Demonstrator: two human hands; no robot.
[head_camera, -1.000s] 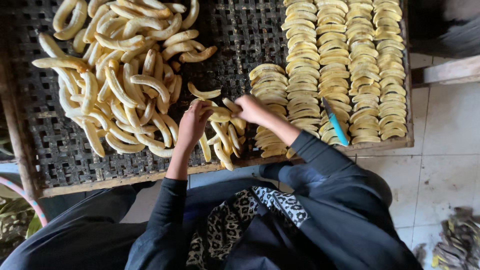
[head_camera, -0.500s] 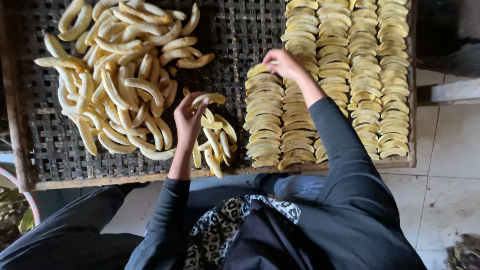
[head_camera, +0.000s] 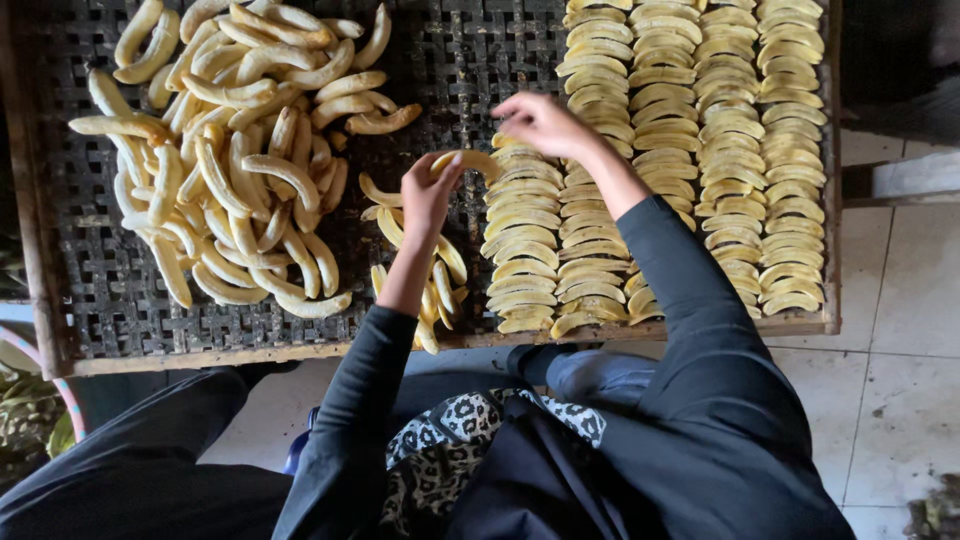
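My left hand (head_camera: 425, 195) holds one curved yellow banana slice (head_camera: 468, 160) by its end, lifted just left of the nearest row of slices. My right hand (head_camera: 540, 122) rests with curled fingers on the top of that row (head_camera: 525, 235); whether it grips a slice is unclear. Below my left wrist lies a small loose pile of slices (head_camera: 435, 285). A big heap of peeled whole bananas (head_camera: 230, 170) fills the left of the dark mesh tray (head_camera: 455, 60).
Several neat rows of overlapping slices (head_camera: 720, 150) cover the tray's right side. The tray has a wooden frame (head_camera: 250, 355) along its near edge. Pale floor tiles (head_camera: 900, 330) lie to the right. A leopard-print cloth (head_camera: 450, 450) sits on my lap.
Both hands left the small pile. My right hand moved up to the top of the nearest row. My left hand lifted a slice up and right toward that row.
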